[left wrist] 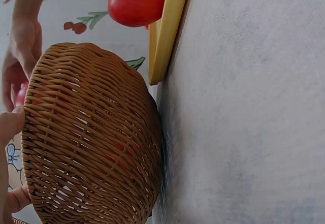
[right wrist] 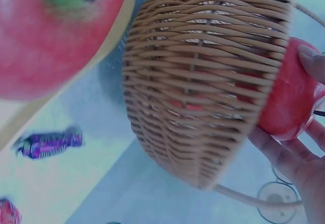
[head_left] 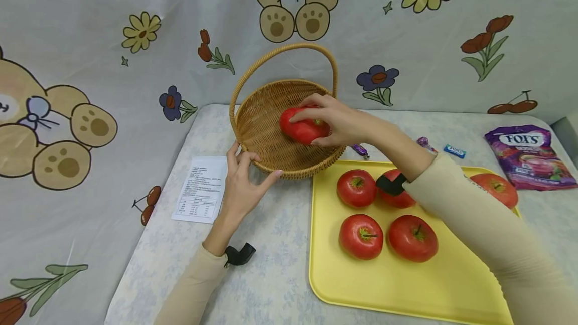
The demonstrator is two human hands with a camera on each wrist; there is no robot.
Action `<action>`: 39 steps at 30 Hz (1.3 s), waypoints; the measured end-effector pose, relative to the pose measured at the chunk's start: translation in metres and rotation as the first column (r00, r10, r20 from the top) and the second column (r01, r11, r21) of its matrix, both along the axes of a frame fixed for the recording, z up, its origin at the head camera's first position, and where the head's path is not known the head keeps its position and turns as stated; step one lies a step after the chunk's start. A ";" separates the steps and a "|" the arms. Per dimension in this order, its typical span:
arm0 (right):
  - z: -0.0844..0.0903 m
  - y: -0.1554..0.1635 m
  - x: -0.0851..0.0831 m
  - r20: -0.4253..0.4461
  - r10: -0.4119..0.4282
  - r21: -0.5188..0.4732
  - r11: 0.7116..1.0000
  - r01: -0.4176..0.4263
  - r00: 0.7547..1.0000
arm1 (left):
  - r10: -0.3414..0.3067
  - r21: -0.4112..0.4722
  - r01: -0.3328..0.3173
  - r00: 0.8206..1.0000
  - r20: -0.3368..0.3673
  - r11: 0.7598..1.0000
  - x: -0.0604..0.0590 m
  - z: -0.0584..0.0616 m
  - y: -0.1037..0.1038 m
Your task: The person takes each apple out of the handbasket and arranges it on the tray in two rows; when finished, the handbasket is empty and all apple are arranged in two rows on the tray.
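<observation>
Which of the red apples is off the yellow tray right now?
The apple gripped by the right hand inside the wicker basket. The other five sit on the yellow tray.

Red apple, glossy, round, lying on its side inside the basket, gripped from above, wicker basket, shallow, round, tan weave, arched handle upright, standing on the table, touching the yellow tray's far-left corner

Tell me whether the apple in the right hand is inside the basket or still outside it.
Inside. The right hand grips the apple within the basket rim, over the woven bottom; whether it rests on the bottom cannot be told.
</observation>
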State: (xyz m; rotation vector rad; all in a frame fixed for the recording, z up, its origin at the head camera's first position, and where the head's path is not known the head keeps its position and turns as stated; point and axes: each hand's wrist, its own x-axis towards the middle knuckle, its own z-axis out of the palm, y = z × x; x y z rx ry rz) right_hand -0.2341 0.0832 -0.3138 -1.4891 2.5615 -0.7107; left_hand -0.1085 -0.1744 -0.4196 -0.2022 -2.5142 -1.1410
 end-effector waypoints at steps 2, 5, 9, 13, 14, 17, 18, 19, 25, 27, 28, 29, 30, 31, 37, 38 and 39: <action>0.004 0.008 0.006 -0.019 0.009 -0.008 1.000 -0.009 1.000 | -0.001 0.001 0.001 1.000 -0.002 1.000 0.000 0.000 0.000; 0.010 0.020 0.017 -0.052 0.020 -0.018 1.000 -0.021 0.998 | -0.001 0.001 0.001 1.000 -0.001 1.000 0.000 0.001 0.001; 0.015 0.038 0.032 -0.105 0.028 -0.021 0.999 -0.030 0.994 | 0.006 -0.001 -0.006 1.000 0.001 1.000 0.000 0.001 0.001; 0.016 0.061 0.048 -0.156 0.009 -0.023 1.000 -0.013 0.988 | 0.005 -0.002 -0.005 1.000 0.003 1.000 0.000 0.000 0.001; 0.016 0.067 0.051 -0.166 0.003 -0.023 1.000 -0.006 0.986 | 0.006 -0.003 -0.006 1.000 0.002 1.000 0.000 0.000 0.001; 0.016 0.085 0.063 -0.166 -0.029 -0.015 1.000 0.027 0.986 | 0.006 0.002 -0.006 1.000 -0.003 1.000 0.000 0.001 0.001; 0.016 0.090 0.067 -0.165 -0.040 -0.008 0.999 0.040 0.986 | 0.006 0.003 -0.006 1.000 -0.003 1.000 0.000 0.001 0.001; 0.016 0.096 0.071 -0.162 -0.050 -0.003 0.999 0.050 0.985 | 0.006 0.005 -0.006 1.000 -0.001 1.000 0.000 0.002 0.000; 0.006 0.132 0.095 -0.171 -0.112 0.019 0.993 0.117 0.979 | 0.013 -0.010 -0.013 1.000 0.021 1.000 0.001 0.002 -0.001; 0.001 0.142 0.103 -0.158 -0.151 0.025 0.987 0.157 0.976 | 0.021 -0.013 -0.021 1.000 0.023 1.000 0.001 0.002 -0.002; -0.001 0.147 0.107 -0.155 -0.166 0.025 0.985 0.172 0.974 | 0.024 -0.012 -0.023 0.999 0.024 1.000 0.001 0.002 -0.002; -0.003 0.152 0.110 -0.150 -0.182 0.028 0.982 0.189 0.972 | 0.026 -0.012 -0.026 0.999 0.026 1.000 0.002 0.002 -0.003; -0.005 0.157 0.114 -0.139 -0.195 0.030 0.979 0.201 0.971 | 0.028 -0.011 -0.027 0.999 0.029 1.000 0.002 0.002 -0.003; -0.007 0.162 0.117 -0.140 -0.202 0.032 0.977 0.209 0.969 | 0.028 -0.010 -0.028 0.999 0.031 1.000 0.002 0.002 -0.004; -0.019 0.188 0.139 -0.169 -0.268 0.042 0.959 0.279 0.948 | 0.018 -0.003 -0.018 0.999 0.044 1.000 0.002 0.002 -0.003; -0.021 0.192 0.142 -0.175 -0.282 0.044 0.955 0.294 0.943 | 0.015 -0.002 -0.015 0.999 0.044 1.000 0.002 0.002 -0.003; -0.023 0.195 0.146 -0.179 -0.296 0.045 0.950 0.308 0.938 | 0.012 -0.001 -0.012 0.999 0.043 1.000 0.002 0.001 -0.003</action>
